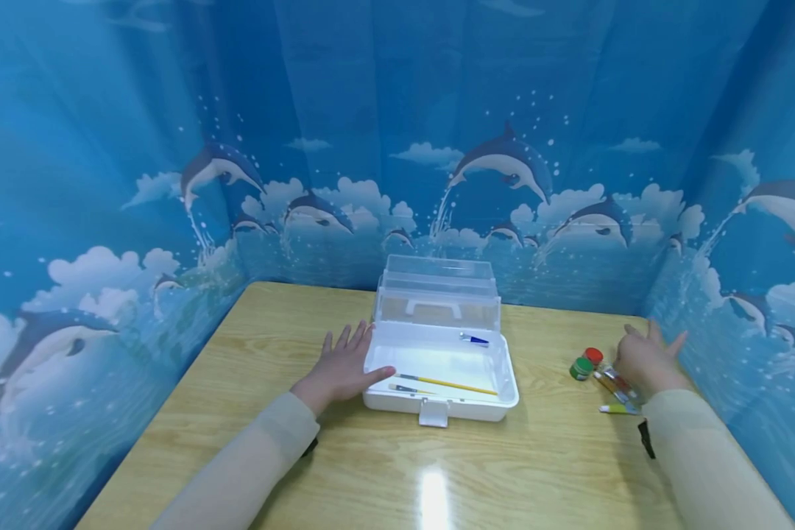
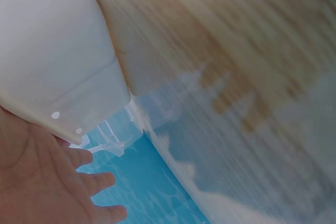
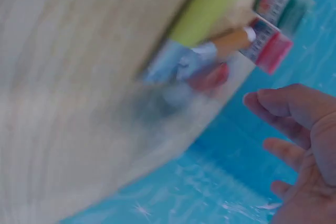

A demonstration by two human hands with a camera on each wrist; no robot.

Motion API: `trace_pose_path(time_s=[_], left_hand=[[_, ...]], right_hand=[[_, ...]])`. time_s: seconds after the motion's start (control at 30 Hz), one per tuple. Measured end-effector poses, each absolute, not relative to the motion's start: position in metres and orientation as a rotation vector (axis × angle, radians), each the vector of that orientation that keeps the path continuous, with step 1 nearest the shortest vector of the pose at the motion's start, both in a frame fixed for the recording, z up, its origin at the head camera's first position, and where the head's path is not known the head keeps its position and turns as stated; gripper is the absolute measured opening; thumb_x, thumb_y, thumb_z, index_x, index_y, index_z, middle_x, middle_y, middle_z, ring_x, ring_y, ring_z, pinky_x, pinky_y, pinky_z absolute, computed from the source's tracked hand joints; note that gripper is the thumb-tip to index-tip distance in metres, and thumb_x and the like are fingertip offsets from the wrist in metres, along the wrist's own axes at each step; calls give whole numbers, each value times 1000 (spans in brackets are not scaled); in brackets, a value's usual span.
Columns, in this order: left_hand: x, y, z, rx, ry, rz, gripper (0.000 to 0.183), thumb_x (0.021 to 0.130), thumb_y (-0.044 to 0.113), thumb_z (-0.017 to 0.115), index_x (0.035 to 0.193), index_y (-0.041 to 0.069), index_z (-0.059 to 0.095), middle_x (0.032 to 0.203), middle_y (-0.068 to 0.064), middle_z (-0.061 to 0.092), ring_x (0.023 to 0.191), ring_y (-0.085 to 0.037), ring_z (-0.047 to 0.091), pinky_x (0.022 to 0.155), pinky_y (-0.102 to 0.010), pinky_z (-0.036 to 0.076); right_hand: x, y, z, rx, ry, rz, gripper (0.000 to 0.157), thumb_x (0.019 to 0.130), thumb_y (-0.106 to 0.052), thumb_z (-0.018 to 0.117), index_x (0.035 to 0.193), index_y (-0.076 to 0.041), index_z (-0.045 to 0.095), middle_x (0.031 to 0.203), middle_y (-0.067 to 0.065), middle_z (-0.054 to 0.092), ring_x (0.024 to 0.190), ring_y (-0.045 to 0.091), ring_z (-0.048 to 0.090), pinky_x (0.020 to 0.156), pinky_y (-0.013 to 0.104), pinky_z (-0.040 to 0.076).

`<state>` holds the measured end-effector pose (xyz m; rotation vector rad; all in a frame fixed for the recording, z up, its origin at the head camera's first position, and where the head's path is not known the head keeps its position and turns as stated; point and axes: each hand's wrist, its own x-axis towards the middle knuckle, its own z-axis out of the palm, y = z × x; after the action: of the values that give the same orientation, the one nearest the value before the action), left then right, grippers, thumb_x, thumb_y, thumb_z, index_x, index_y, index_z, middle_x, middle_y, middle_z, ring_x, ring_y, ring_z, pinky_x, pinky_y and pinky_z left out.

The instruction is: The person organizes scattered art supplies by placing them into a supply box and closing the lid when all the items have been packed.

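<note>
A white plastic box stands with its clear lid raised. Inside it lie two yellow-handled paintbrushes and a short blue one. My left hand has its fingers spread at the box's left side, thumb over the rim. On the right, my right hand hovers beside several paint tubes; its thumb and index finger are close together, with nothing seen between them in the right wrist view. A red-lidded jar and a green-lidded jar stand left of that hand.
The wooden table carries everything. A blue dolphin-print curtain encloses its back and both sides, close to the box's lid and to my right hand. The box's front latch hangs down toward me.
</note>
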<state>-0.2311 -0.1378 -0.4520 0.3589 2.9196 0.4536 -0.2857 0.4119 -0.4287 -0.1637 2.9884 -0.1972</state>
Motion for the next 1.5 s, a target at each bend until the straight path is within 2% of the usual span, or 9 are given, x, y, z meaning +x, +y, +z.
trace_pose_path(time_s=[0.1, 0.3, 0.53, 0.8, 1.17, 1.4, 1.5], left_hand=[[-231, -138, -453, 354, 2924, 459, 100, 92, 76, 41, 162, 16, 2, 168, -9, 0, 153, -36, -1, 118, -62, -7], [-232, -138, -455, 348, 2927, 455, 100, 92, 76, 40, 162, 17, 1, 168, -8, -1, 153, -36, -1, 118, -62, -7], [-231, -137, -452, 352, 2924, 464, 100, 92, 76, 40, 162, 16, 2, 168, -8, 0, 153, -37, 0, 118, -61, -7], [-231, -137, -453, 356, 2922, 476, 99, 92, 76, 41, 162, 16, 2, 168, -8, -1, 153, -36, -2, 118, -62, -7], [-231, -137, -453, 358, 2928, 465, 99, 93, 75, 41, 162, 16, 3, 168, -9, 0, 153, -36, -1, 118, -62, -6], [-231, -137, -452, 360, 2927, 462, 99, 93, 75, 41, 162, 16, 3, 168, -9, 0, 153, -36, -1, 118, -62, -6], [-230, -137, -452, 359, 2926, 459, 99, 93, 75, 41, 162, 16, 2, 168, -9, 0, 153, -36, -1, 118, -62, -6]], right_hand=[[-284, 411, -421, -167, 2982, -209, 16, 83, -4, 69, 70, -13, 71, 149, 43, 21, 136, 62, -23, 84, 76, -33], [-281, 413, -417, -126, 2969, -233, 19, 84, -1, 66, 69, -12, 71, 150, 42, 20, 137, 61, -23, 85, 76, -34], [-277, 421, -425, -91, 2956, -238, 10, 82, -13, 77, 73, -10, 72, 148, 44, 20, 136, 63, -21, 86, 80, -28], [-275, 429, -429, -57, 2957, -266, 13, 78, -18, 81, 76, -9, 72, 146, 46, 19, 135, 66, -17, 87, 81, -26], [-273, 414, -432, -100, 2948, -174, 23, 85, -33, 77, 78, -11, 73, 147, 43, 24, 136, 67, -9, 93, 85, -13], [-274, 408, -438, -44, 2879, -216, 27, 87, -36, 76, 75, -12, 71, 148, 44, 22, 136, 66, -15, 93, 81, -21], [-274, 407, -439, -42, 2880, -214, 28, 87, -36, 75, 72, -13, 69, 146, 45, 24, 136, 66, -14, 94, 82, -19]])
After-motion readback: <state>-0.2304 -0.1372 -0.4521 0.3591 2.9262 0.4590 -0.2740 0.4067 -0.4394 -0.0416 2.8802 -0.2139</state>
